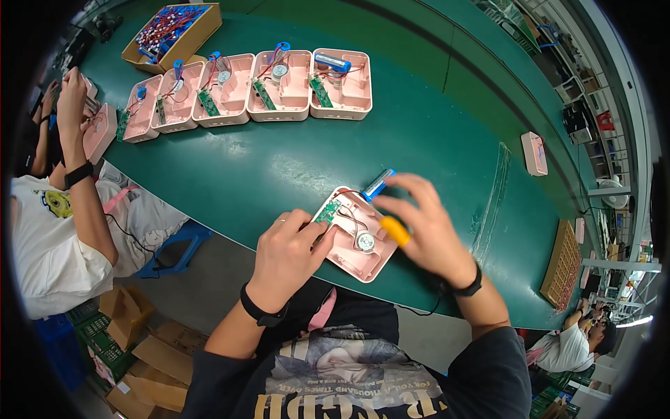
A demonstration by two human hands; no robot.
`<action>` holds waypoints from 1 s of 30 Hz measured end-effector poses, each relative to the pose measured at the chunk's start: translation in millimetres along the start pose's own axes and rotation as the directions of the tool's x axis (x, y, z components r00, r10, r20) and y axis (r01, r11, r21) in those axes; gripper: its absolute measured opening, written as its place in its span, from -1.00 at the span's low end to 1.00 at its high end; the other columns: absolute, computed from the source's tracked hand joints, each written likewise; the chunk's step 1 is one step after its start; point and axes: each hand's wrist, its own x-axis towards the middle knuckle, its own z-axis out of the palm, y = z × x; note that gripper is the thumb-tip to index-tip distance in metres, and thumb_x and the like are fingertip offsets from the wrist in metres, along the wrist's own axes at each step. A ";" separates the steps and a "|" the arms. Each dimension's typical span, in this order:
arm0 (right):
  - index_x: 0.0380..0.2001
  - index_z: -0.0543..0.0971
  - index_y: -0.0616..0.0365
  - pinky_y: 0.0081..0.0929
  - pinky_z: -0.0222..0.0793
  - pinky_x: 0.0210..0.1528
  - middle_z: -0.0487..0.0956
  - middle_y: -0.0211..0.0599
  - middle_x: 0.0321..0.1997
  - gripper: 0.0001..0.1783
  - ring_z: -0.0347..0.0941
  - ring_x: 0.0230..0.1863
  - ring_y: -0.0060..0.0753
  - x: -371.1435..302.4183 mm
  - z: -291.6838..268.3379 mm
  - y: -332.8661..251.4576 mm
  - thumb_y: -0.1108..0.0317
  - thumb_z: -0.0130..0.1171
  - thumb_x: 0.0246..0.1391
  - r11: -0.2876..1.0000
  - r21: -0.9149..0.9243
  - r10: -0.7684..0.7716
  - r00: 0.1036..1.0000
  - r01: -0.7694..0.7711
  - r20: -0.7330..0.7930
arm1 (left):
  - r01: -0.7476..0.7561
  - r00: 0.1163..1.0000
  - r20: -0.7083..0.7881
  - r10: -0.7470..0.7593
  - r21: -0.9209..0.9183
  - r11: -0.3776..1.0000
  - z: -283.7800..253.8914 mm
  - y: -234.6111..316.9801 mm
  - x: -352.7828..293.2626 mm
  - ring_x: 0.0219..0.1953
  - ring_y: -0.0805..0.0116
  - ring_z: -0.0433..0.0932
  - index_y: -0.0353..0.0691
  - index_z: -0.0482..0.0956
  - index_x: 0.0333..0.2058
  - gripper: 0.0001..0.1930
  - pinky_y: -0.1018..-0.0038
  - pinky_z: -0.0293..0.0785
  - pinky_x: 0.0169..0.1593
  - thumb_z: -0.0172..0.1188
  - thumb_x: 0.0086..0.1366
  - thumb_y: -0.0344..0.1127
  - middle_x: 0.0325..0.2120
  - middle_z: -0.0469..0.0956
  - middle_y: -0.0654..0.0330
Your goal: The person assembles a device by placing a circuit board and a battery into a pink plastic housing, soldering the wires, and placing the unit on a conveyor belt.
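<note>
Just in front of me lies a pink plastic housing (354,266), holding a round silver speaker (364,241) and thin wires. My left hand (292,248) pinches the small green circuit board (329,210) at the housing's left side. A blue cylindrical battery (379,184) rests tilted at the far rim, wired to the parts inside. Over the housing's right side, my right hand (429,227) has its fingers apart close to the battery. A yellow piece (395,231), perhaps a finger cover, shows at its thumb side; whether fingertips touch the battery is unclear.
A row of several pink housings (280,115) with boards and batteries stands at the far left. Behind it sits a cardboard box (197,43) of wired batteries. Another housing (534,153) and a brown tray (560,265) are at right. A co-worker's arm (89,202) reaches in at left.
</note>
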 end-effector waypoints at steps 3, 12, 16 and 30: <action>0.11 0.73 0.05 -0.08 0.37 0.38 0.57 -0.13 0.33 -0.56 0.47 0.37 0.06 23.5 -9.3 27.3 0.31 0.47 0.15 0.989 -0.129 -0.079 0.996 0.073 -0.037 | 0.013 1.000 0.009 -0.013 -0.005 1.000 -3.3 2.8 -4.7 -0.39 0.19 0.63 -0.26 0.79 -0.34 -0.89 0.29 0.59 -0.31 0.55 0.21 -0.39 -0.40 0.58 0.19; 0.02 0.75 0.12 -0.19 0.47 0.09 0.69 -0.25 -0.06 -0.65 0.61 -0.01 -0.08 32.5 -21.0 12.5 0.42 0.45 0.13 0.986 0.148 0.052 0.983 -0.079 0.177 | 0.035 0.998 -0.045 -0.035 -0.007 0.999 -0.2 1.5 -3.9 -0.40 0.19 0.62 -0.23 0.77 -0.36 -0.87 0.28 0.58 -0.35 0.55 0.21 -0.35 -0.40 0.56 0.21; -0.07 0.76 0.16 -0.23 0.48 0.03 0.66 -0.22 -0.14 -0.69 0.61 -0.07 -0.06 11.8 -6.2 -26.9 0.42 0.48 0.08 0.919 0.305 0.232 0.967 -0.252 0.100 | 0.056 0.998 -0.026 -0.056 -0.026 0.998 1.7 0.2 -6.4 -0.39 0.19 0.62 -0.24 0.78 -0.36 -0.88 0.29 0.59 -0.33 0.55 0.21 -0.37 -0.40 0.58 0.21; -0.17 0.78 0.17 -0.22 0.39 -0.16 0.58 -0.29 -0.31 -0.72 0.54 -0.27 -0.17 8.7 21.1 -50.7 0.52 0.45 -0.03 0.982 -0.117 0.127 0.976 -0.149 -0.175 | 0.063 0.998 -0.022 -0.064 -0.032 0.997 0.8 0.8 -3.8 -0.38 0.19 0.63 -0.23 0.79 -0.35 -0.89 0.29 0.59 -0.31 0.55 0.21 -0.37 -0.39 0.60 0.22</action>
